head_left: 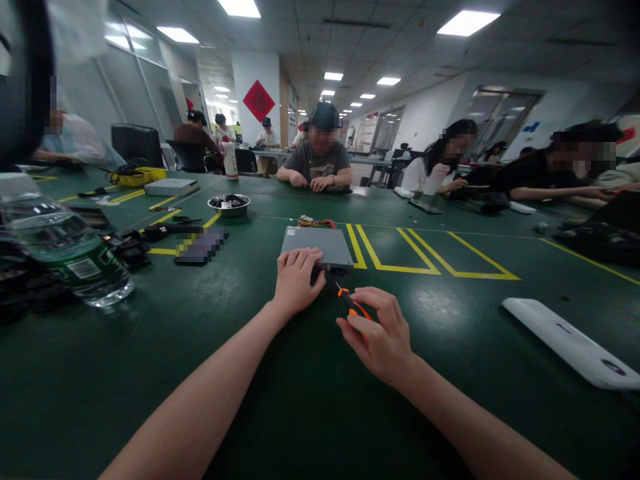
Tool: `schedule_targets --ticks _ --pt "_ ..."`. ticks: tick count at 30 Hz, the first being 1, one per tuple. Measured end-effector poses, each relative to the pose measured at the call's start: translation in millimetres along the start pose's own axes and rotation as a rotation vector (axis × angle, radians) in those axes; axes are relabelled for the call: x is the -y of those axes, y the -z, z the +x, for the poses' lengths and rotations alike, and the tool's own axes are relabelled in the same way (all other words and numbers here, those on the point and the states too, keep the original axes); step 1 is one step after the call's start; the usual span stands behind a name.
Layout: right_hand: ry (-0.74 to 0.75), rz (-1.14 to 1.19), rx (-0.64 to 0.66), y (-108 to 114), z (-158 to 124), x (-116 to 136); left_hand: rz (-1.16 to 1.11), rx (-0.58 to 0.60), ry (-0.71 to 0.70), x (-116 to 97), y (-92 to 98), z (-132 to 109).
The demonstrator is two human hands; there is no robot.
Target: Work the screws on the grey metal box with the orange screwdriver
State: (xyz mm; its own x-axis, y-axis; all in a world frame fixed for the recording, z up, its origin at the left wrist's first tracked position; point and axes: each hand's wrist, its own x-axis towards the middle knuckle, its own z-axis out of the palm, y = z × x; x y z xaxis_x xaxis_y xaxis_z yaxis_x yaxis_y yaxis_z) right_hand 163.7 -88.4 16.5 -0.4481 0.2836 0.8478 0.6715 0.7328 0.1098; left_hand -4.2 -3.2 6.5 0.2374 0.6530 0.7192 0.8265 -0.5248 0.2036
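A flat grey metal power supply unit (320, 241) lies on the green table in front of me, with a bundle of colored wires (317, 223) at its far side. My left hand (299, 280) grips its near edge, fingers over the top and thumb at the front face. In my right hand (383, 330) is a screwdriver (349, 301) with an orange and black handle, held between thumb and fingers. Its thin shaft points toward the near side of the unit. Whether the tip touches anything is too small to tell.
Left of the unit stand a metal bowl (229, 205) of small dark parts, a dark phone (201, 247) and a large water bottle (65, 247). A white elongated device (570, 341) lies at right. Yellow tape lines (407, 269) mark the table. A person (320, 157) sits opposite.
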Motion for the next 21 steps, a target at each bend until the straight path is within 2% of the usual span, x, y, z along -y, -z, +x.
schedule_targets --ticks 9,15,21 --pt "-0.080 0.111 0.015 -4.5 -5.6 -0.9 -0.004 0.000 -0.004 -0.6 2.4 0.4" --pt "-0.055 0.031 -0.021 0.9 -0.8 -3.2 0.002 0.000 -0.003 -0.5 1.5 0.5" --pt "-0.119 0.059 -0.025 -1.8 -2.8 -2.0 0.003 0.006 0.001 0.3 0.9 0.1"
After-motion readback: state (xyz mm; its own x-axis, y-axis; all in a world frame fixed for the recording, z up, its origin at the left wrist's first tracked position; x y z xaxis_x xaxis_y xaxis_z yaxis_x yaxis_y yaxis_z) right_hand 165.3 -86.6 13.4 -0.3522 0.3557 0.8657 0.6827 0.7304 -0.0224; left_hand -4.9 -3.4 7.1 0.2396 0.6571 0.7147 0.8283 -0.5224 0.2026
